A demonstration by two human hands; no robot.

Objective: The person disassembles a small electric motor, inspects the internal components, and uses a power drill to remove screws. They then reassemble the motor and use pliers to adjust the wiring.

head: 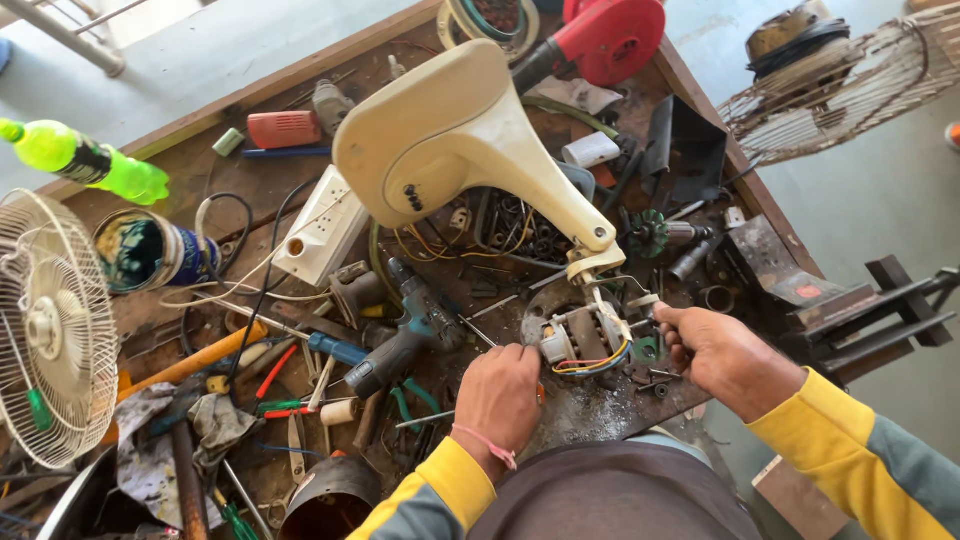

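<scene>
Both hands work at a small electric fan motor with coloured wires (pixel 580 345), which lies near the near edge of the cluttered wooden counter (pixel 300 85), right of centre. The left hand (pixel 498 395) rests knuckles-up against the motor's left side, its grip curled closed around something with a speck of orange showing; what it holds I cannot tell. The right hand (pixel 722 358) comes in from the right, its grip pinched tight on a small part at the motor's right edge, just beside the wires. A cream plastic fan stand with a round base (pixel 455 140) rises from the motor and leans away toward the far left. To the left of the left hand lies a teal and black cordless drill (pixel 405 335). Farther left sit a white power strip (pixel 322 225) and an open paint tin (pixel 148 250). At the far edge is a red blower (pixel 605 38). A white wire fan guard (pixel 52 330) stands at the left edge.
</scene>
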